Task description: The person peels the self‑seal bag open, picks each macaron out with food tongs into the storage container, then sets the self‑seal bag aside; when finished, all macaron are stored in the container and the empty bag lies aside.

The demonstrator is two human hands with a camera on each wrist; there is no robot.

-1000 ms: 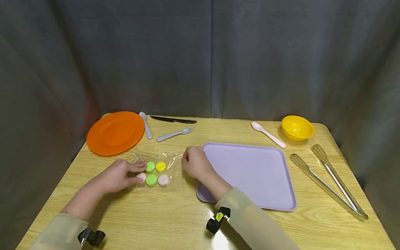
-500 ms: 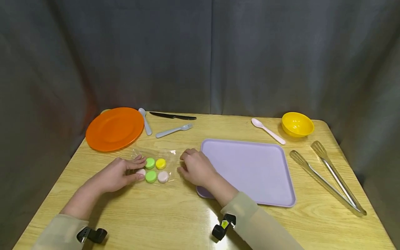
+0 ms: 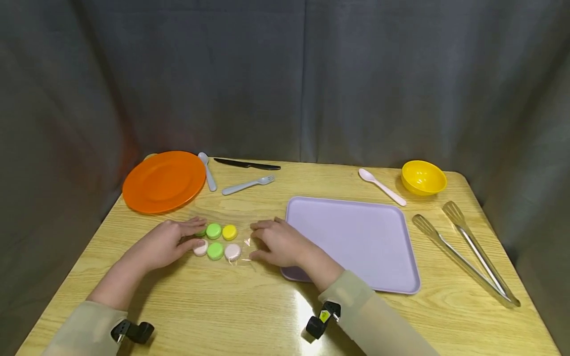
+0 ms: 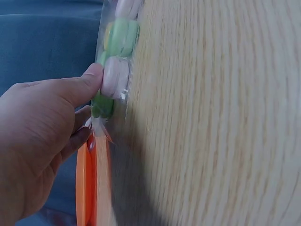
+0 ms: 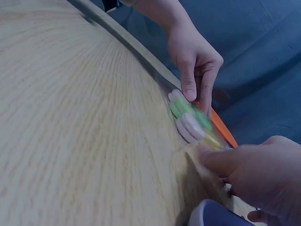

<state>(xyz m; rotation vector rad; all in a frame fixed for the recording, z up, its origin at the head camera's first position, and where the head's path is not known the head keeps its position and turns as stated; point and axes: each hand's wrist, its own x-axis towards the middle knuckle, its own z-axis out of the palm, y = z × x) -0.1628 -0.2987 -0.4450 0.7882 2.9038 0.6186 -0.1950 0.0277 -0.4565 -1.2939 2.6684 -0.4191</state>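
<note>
Two spoons (image 3: 207, 171) (image 3: 381, 186), one fork (image 3: 247, 185), one knife (image 3: 246, 164), one plate (image 3: 164, 181), one bowl (image 3: 423, 177), one tray (image 3: 356, 242), one tongs (image 3: 465, 252)

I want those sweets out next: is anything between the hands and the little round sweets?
Yes: a clear plastic bag wraps the round sweets. The left hand touches its left end and the right hand its right end, so fingers meet plastic only.
</note>
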